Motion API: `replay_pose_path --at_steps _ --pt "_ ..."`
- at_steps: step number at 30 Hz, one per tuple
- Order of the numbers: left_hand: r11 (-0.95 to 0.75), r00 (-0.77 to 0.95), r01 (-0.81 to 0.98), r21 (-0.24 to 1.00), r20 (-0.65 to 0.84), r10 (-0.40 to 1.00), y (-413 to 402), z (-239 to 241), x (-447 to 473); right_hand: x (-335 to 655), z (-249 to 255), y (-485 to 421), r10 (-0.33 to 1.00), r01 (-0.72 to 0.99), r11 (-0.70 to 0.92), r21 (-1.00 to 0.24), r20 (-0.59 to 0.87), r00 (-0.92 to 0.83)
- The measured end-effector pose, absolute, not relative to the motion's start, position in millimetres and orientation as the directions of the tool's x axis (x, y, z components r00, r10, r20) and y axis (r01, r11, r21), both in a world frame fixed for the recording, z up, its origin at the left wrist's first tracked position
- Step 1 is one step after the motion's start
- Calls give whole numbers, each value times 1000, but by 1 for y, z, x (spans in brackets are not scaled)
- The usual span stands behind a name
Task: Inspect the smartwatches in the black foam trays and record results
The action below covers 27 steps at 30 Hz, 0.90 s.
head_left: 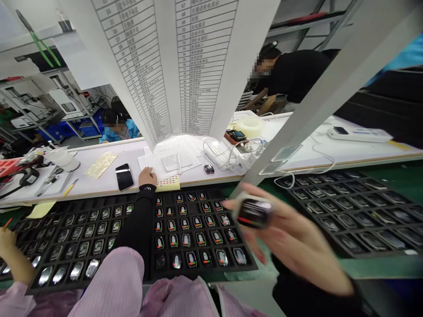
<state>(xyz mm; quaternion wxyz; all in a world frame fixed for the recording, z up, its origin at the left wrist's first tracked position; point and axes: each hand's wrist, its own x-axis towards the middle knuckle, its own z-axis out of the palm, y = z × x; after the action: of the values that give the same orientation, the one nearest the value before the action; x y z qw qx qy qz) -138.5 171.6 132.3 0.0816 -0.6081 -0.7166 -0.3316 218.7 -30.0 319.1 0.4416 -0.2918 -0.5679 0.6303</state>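
A dark smartwatch body (254,213) with a lit red mark on its screen is gripped in the fingers of my right hand (287,237), raised over the right edge of the middle tray. Hand and watch are blurred. My left hand (147,177) rests on the front edge of the white shelf with its fingers curled; whether anything is inside them is hidden. Beside it lie a yellow sheet with red dots (168,183) and loose papers (190,152). Below, the black foam tray (194,208) holds rows of watch bodies, many with lit screens.
More watch trays lie left (71,252) and right (360,220). The shelf carries a phone (124,177), a power strip (221,158) with cables and a small dark watch (209,169). A slanted post (317,88) rises at right. A co-worker's hand (8,242) is far left.
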Motion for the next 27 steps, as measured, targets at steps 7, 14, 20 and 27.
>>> replay_pose_path --at_steps 7,14,20,27 --pt "53 -263 921 386 515 815 174 139 -136 196 284 2 891 -278 -77 -958 59 -450" --pt "42 -254 928 369 546 798 176 137 -137 197 286 8 917 -273 -52 -961 62 -393" --pt "27 -246 930 367 565 787 178 133 -139 194 286 16 939 -280 -46 -959 54 -341" --pt "34 -262 918 394 540 800 175 138 -137 197 292 36 923 -372 -51 -927 98 -371"
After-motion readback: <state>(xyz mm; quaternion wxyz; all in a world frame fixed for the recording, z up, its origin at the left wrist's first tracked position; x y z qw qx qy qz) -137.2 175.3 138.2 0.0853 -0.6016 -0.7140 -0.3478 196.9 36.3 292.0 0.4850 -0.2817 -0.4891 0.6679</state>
